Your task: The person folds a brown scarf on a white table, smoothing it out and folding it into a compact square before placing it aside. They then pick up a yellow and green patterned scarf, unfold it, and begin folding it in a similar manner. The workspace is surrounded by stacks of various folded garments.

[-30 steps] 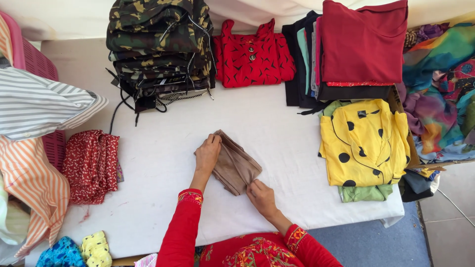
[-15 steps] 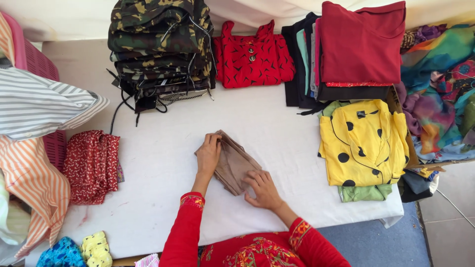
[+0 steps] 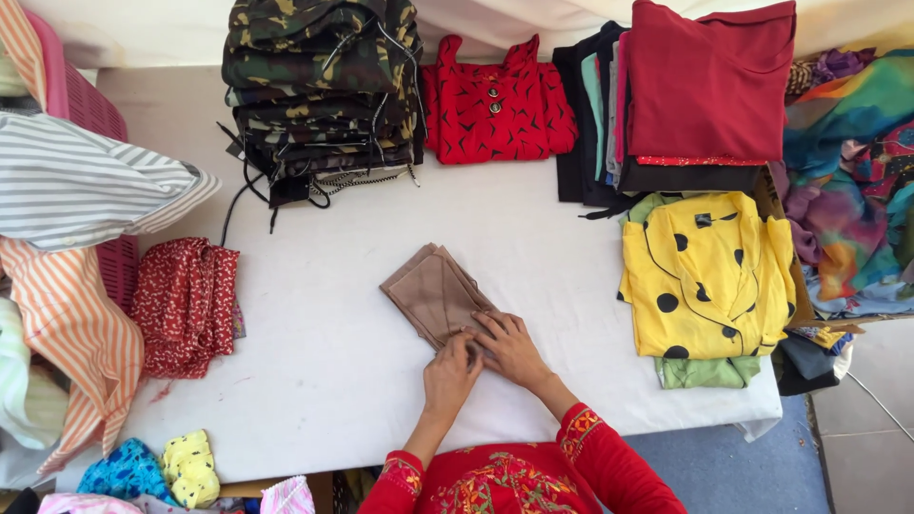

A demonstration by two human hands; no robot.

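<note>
A folded light-brown cloth [image 3: 436,290] lies in the middle of the white table [image 3: 324,352]. My left hand [image 3: 449,373] presses on its near edge with the fingers flat. Just to the right of it, my right hand [image 3: 514,346] also rests on the cloth's near corner. Both hands touch each other at the fingertips. Red embroidered sleeves cover both forearms.
At the back stand a camouflage stack [image 3: 322,86], a red patterned garment [image 3: 495,100] and a dark red pile [image 3: 709,90]. A yellow dotted shirt [image 3: 709,276] lies at the right, a red floral cloth [image 3: 186,305] at the left, with striped fabrics [image 3: 86,190] beside a pink basket.
My left hand has slid from the cloth's far left edge down to its near edge, beside my right hand. The cloth now looks flatter and more tightly folded.
</note>
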